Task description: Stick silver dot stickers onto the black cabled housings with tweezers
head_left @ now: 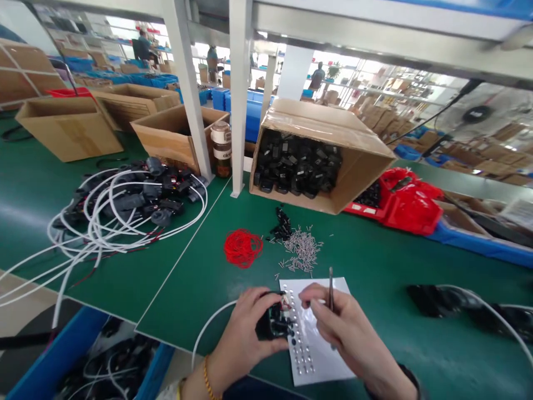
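Observation:
My left hand [245,330] is closed around a small black housing [272,322] with its inner parts exposed, and a white cable [208,328] runs off to the left of it. My right hand [339,316] holds metal tweezers [331,289] upright between the fingers. Its thumb and forefinger come close together near the housing; whether they pinch something small cannot be made out. Under both hands lies a white board [328,361] with rows of small shiny round pieces. Beyond it are a heap of small metal pins [303,250], black bits [282,223] and a red bundle of thin rings or wire [242,248].
A tipped carton [366,144] spills open towards me, full of black housings [295,166]. Housings with white cables [125,211] pile up at left. Metal posts [239,100] rise behind. A red bag [410,203] and cabled units [441,300] lie right; a blue bin [70,344] stands below left.

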{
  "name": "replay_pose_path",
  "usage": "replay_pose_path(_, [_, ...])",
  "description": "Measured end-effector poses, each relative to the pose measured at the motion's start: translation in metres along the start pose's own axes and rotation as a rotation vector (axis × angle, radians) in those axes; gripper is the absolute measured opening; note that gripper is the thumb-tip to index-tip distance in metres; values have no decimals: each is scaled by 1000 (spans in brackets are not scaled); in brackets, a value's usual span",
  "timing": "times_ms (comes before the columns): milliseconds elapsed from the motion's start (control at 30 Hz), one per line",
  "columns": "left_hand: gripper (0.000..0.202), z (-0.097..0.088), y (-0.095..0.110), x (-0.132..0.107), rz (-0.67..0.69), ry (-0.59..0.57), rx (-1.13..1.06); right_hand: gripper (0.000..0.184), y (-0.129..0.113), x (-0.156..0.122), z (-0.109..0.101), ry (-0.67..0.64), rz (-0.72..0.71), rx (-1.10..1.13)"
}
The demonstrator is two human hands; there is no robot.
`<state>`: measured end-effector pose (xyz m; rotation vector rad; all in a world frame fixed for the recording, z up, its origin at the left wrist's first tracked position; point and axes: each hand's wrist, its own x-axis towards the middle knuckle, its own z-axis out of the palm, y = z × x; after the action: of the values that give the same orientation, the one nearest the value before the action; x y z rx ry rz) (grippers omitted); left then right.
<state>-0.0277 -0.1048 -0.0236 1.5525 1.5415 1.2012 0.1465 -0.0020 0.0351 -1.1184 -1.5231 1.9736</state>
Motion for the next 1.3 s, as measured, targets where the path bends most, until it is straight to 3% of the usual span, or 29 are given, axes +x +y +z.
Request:
replay_pose_path(67, [55, 3, 9, 0, 7, -22, 118, 35, 23, -23, 3, 23, 41, 64])
replay_pose_path(133, [68, 8, 16, 1, -14, -4, 185, 30, 38, -31, 8, 144, 17, -4])
replay_pose_path(233, [83, 15, 22, 2, -17, -1, 242, 17, 44, -26, 17, 369, -120, -270])
replay_pose_path(300, [79, 16, 24, 2, 3, -27, 258, 9, 41, -20, 22, 411, -234, -397])
replay_pose_path(433, [74, 17, 24, 2, 29, -36, 285, 8, 36, -16, 26, 332, -369, -463])
replay_pose_path(633, [73, 19, 20, 0, 110, -54, 300, 15, 27, -19, 22, 116, -372, -630])
replay_pose_path(800, [67, 18, 23, 0, 84, -70, 283, 7, 35, -18, 26, 217, -331, -690])
replay_pose_path(933, [68, 15, 24, 1, 85, -55, 263, 14, 44, -14, 26, 273, -355, -718])
replay_pose_path(1033, [74, 11, 20, -2, 88, -52, 222, 16, 41, -9, 21, 281, -290, -755])
replay_pose_path(1167, [85, 5, 2, -17, 28, -16, 129, 15, 13, 18, 11, 112, -233, -760])
replay_pose_path(1233, [85, 5, -9, -27, -61, 44, 61, 20, -5, 48, 11, 91, -296, -800])
replay_pose_path(1300, [85, 5, -19, -35, -132, 86, -11, 14, -20, 85, 18, 86, -327, -869])
